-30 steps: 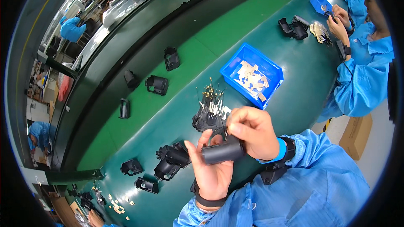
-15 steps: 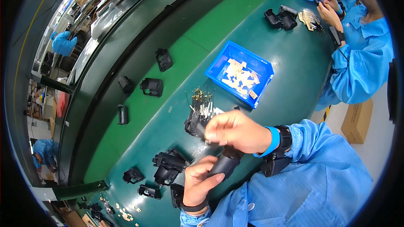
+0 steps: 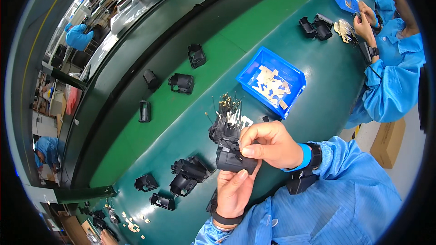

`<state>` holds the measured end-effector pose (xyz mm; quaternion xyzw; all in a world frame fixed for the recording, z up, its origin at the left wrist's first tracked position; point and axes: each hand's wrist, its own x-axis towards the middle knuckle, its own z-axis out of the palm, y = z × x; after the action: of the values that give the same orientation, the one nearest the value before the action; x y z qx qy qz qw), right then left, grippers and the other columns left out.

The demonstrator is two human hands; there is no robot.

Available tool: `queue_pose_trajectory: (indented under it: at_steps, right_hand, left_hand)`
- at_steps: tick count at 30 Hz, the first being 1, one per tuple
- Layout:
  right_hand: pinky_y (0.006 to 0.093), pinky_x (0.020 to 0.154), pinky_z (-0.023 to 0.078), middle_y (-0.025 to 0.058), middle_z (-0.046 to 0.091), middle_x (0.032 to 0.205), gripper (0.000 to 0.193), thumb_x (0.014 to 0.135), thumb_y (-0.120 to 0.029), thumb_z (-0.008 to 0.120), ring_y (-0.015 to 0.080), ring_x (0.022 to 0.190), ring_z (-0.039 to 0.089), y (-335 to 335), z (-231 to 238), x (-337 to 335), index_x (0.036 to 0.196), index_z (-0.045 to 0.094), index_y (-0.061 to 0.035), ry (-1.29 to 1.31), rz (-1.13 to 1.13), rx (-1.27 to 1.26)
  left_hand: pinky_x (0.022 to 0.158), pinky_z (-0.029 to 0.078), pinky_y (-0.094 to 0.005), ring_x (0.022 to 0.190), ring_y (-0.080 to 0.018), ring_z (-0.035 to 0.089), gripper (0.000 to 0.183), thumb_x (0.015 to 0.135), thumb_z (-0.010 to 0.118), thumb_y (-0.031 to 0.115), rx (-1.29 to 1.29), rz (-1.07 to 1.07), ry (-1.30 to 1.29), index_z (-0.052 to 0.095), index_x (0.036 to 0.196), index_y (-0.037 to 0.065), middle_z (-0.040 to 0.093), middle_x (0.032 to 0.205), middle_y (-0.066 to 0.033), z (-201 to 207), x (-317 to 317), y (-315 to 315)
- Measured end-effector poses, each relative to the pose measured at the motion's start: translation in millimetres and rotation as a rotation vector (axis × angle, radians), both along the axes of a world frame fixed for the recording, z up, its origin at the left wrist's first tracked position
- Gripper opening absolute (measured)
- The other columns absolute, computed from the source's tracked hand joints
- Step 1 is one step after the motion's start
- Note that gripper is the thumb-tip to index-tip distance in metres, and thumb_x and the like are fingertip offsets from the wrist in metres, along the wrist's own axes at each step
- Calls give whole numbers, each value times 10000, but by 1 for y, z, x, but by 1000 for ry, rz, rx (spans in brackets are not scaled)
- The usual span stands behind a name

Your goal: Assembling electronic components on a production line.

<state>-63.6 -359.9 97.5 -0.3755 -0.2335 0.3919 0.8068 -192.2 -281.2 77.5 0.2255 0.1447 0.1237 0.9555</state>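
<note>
The left hand (image 3: 231,195) holds a black case (image 3: 230,159) over the table (image 3: 181,136). The right hand (image 3: 272,147) pinches narrowly at its edge, on what I cannot tell. Beyond lie piled cables (image 3: 228,119), then a blue bin (image 3: 262,57).

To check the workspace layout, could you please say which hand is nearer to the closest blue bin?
Right: the right hand is below the blue bin in the picture, at the black casing; the left hand is farther down, holding the casing from below.
</note>
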Motion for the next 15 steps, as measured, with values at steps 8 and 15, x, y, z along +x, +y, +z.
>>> queue_pose_trajectory:
  at_steps: [8, 15]
  right_hand:
    - [249, 674, 425, 54, 581, 798, 81, 832, -42, 625, 108, 757, 530, -13, -2, 26, 836, 606, 37, -85, 520, -91]
    - [258, 697, 421, 49, 616, 793, 78, 810, -57, 652, 117, 747, 548, -8, 0, 16, 844, 635, 12, -306, 313, -135]
  left_hand:
    - [867, 474, -357, 1041, -228, 542, 871, 685, 626, -126, 413, -127, 75, 169, 1399, 78, 460, 1201, -157, 10, -25, 31]
    - [747, 546, -317, 992, -205, 555, 674, 714, 629, -153, 565, -105, 156, 329, 1298, 0, 455, 1098, -84, 15, -29, 17]
